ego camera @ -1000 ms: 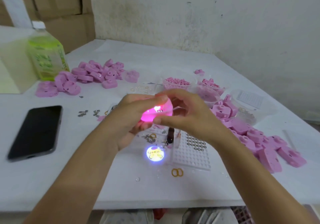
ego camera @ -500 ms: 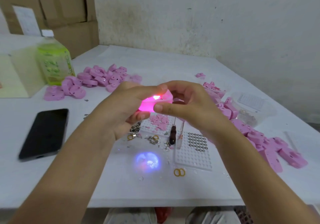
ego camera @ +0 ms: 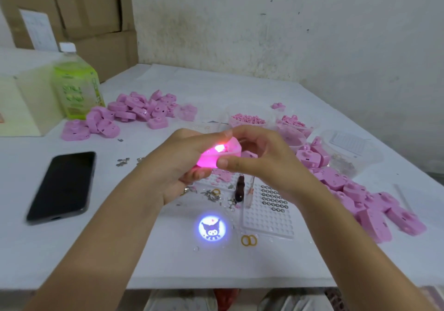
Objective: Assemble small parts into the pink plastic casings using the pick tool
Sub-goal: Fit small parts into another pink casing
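Both hands hold one pink casing (ego camera: 223,153) above the middle of the white table (ego camera: 240,89); it glows bright pink from inside. My left hand (ego camera: 177,161) grips its left side with thumb on top. My right hand (ego camera: 262,157) pinches its right side between thumb and fingers. The casing throws a round cartoon image (ego camera: 212,228) onto the table below. The dark-handled pick tool (ego camera: 239,189) lies on the table under my hands, beside a white grid tray (ego camera: 266,212) with small dark rings.
A black phone (ego camera: 63,185) lies at the left. Piles of pink casings sit at the back left (ego camera: 129,113) and along the right (ego camera: 355,190). A green bottle (ego camera: 75,87), clear tubs of pink parts (ego camera: 247,121), yellow rings (ego camera: 248,240) and cardboard boxes (ego camera: 96,22) surround the work spot.
The projected spot on the table went from a blur to a sharp cartoon image. Both hands kept hold of the lit casing and shifted only slightly.
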